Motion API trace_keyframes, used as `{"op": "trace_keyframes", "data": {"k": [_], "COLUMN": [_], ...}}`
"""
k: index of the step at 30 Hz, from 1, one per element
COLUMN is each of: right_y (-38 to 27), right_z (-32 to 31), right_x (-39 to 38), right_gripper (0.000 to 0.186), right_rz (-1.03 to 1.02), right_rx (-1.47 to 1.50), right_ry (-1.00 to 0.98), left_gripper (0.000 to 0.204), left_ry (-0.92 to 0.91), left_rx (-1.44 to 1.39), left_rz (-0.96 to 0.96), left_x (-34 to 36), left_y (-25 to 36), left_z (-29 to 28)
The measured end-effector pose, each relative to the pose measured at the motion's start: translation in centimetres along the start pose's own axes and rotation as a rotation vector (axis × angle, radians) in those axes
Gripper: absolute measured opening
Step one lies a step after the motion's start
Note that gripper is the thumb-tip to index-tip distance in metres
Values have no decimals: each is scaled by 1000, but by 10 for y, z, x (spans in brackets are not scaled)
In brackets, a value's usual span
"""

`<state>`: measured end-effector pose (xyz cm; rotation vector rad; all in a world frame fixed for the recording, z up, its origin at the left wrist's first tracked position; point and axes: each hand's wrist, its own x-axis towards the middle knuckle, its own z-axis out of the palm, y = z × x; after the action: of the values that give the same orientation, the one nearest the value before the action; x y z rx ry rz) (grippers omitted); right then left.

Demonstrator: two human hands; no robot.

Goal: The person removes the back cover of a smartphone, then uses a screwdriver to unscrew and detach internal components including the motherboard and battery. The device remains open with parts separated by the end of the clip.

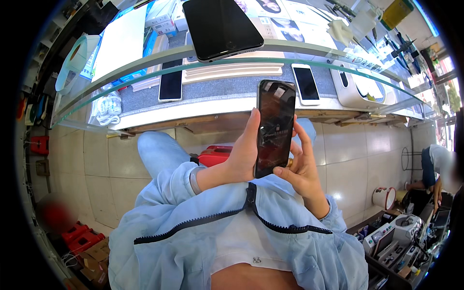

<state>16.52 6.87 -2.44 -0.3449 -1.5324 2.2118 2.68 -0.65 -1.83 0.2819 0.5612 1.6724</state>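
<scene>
A black smartphone (274, 113) is held upright in front of me, its dark screen showing a small padlock symbol and a line of light text. Along its left edge, my left hand (243, 151) grips it with the thumb pointing up; the fingers behind the phone are hidden. My right hand (304, 175) closes on the lower right side, thumb at the bottom corner and fingers bent along the edge. Beyond the hands, a larger black phone (223, 30) lies on the glass counter top, screen up and dark.
The glass counter edge (232, 62) runs across ahead. Inside lie a white phone (305, 83), another dark-screened phone (171, 83), white cables (109, 106) and boxes. A red case (215, 155) is under the counter. At right, another person (431, 166) bends near a bench with equipment (394, 237).
</scene>
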Motion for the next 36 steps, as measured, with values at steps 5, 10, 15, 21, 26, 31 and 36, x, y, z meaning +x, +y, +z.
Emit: {"op": "trace_keyframes", "data": {"k": [5,10,15,21,26,31,36], "right_y": [3,-12,-54,-124,-118,-92,-91], "right_z": [1,-5,-35,-50,5,18,21], "right_x": [-2,2,21,31,47,48,49], "right_gripper": [99,93,52,23,36,28,26], "right_rz": [11,104,-261,-458,-684,-692,-734], "right_rx": [-44,-148,-585,-774,-990,-998,-994], "right_ry": [56,-15,266,302,-129,-99,-47], "left_gripper": [83,72,71,76,80,85,82], "left_ry": [100,116,465,320,204,-1,-150], "left_rx": [161,-123,-334,-518,-152,-584,-708], "left_rz": [46,-64,-156,-218,12,-162,-199], "left_x": [-6,-8,-5,-10,-27,-22,-20], "left_y": [1,8,18,31,37,46,47], "left_z": [8,1,-2,-5,31,16,16]}}
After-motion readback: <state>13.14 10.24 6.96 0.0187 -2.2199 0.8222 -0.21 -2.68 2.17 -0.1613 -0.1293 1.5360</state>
